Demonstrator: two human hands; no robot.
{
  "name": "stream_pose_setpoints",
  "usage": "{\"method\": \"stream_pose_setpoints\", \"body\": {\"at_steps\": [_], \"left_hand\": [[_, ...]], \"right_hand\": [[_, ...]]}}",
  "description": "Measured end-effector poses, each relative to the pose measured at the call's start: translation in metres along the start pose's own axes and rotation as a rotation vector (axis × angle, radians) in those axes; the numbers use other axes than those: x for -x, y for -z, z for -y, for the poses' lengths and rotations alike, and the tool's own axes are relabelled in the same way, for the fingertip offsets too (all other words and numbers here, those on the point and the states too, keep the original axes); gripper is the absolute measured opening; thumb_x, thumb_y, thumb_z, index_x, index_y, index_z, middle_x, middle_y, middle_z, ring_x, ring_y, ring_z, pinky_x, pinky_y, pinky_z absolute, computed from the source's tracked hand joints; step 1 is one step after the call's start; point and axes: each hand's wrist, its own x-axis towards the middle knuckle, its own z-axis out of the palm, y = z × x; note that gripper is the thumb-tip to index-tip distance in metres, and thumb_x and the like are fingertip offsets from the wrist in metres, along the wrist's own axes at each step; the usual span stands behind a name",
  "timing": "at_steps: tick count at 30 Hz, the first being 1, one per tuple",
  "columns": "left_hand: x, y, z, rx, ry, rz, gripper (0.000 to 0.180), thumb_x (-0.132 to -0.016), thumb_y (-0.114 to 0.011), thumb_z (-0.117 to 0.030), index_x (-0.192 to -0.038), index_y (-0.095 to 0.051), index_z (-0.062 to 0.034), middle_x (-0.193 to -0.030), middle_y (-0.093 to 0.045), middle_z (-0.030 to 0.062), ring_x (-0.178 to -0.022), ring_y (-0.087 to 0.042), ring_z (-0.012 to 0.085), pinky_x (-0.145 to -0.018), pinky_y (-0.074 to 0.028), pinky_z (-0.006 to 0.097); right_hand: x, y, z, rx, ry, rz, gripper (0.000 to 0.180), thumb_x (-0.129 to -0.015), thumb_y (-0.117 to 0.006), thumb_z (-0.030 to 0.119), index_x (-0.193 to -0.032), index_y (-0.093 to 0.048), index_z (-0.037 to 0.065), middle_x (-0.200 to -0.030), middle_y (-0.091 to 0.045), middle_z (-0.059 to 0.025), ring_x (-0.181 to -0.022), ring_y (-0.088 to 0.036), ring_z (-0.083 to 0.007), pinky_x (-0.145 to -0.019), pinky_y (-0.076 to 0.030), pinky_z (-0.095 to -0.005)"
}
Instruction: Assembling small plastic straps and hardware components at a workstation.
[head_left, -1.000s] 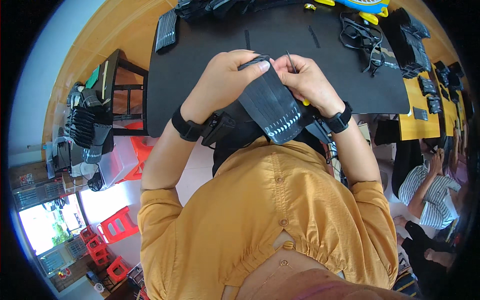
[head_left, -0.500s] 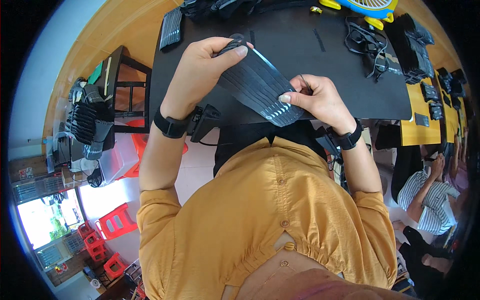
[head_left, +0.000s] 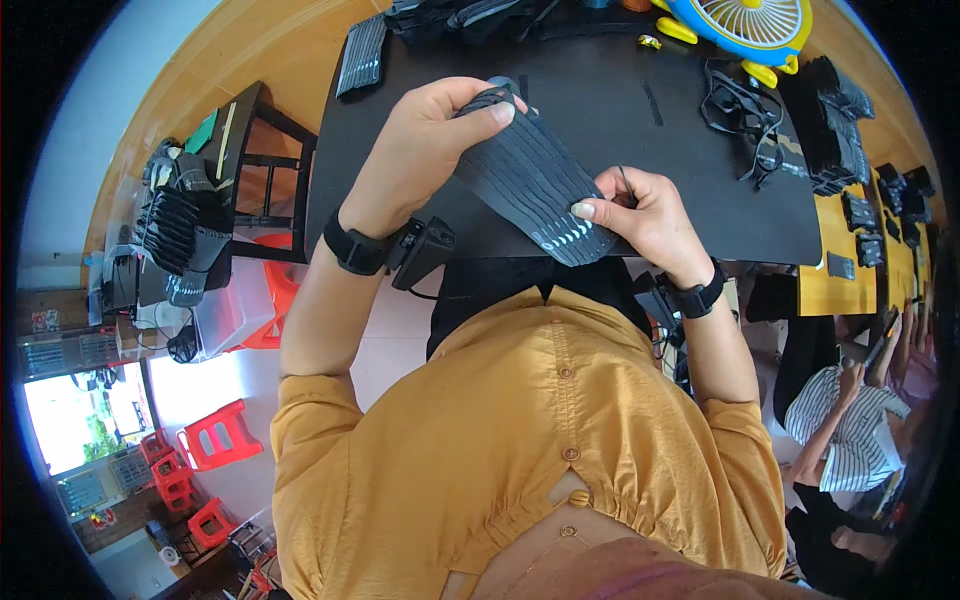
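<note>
A fanned stack of thin black straps, with small white marks along the near end, is held up slantwise over the dark table's front edge. My left hand is closed round its upper end, thumb on top, where the straps curl over. My right hand pinches the lower right side near the white marks, thumb pressed on the top layer. A thin dark loop stands up by my right fingers; I cannot tell whether it is part of the stack.
On the dark table lie another strap stack at the far left, tangled black straps at the right, and a blue-and-yellow fan at the back. Black piles stand at the right edge. A person in a striped top sits farther right.
Both hands keep hold of the stack in nearly the same pose. The whole view has shifted slightly, with the fan showing more fully. The person at the right has moved their arms.
</note>
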Motion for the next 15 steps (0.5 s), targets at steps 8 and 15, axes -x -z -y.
{"method": "stream_pose_setpoints", "body": {"at_steps": [8, 15], "left_hand": [[-0.0025, 0.0051, -0.0085, -0.292, -0.037, -0.061, 0.022, -0.094, -0.065, -0.014, -0.11, -0.068, 0.0006, -0.102, -0.07, 0.0056, -0.09, -0.066, 0.0099, -0.082, -0.051, 0.022], [-0.0045, 0.003, -0.0096, -0.293, -0.052, -0.024, 0.021, -0.094, -0.064, -0.014, -0.11, -0.067, 0.0004, -0.099, -0.068, 0.0029, -0.09, -0.063, 0.0075, -0.082, -0.049, 0.02]], "right_hand": [[-0.0006, -0.0009, 0.0032, -0.032, -0.001, -0.023, 0.02, -0.083, -0.08, 0.02, -0.084, -0.067, 0.004, -0.07, -0.062, 0.0031, -0.064, -0.052, -0.0047, -0.058, -0.044, -0.023], [-0.002, 0.0042, 0.0029, -0.037, 0.013, 0.042, 0.022, -0.087, -0.076, 0.024, -0.084, -0.068, 0.004, -0.07, -0.062, 0.003, -0.064, -0.053, -0.0043, -0.06, -0.045, -0.0227]]}}
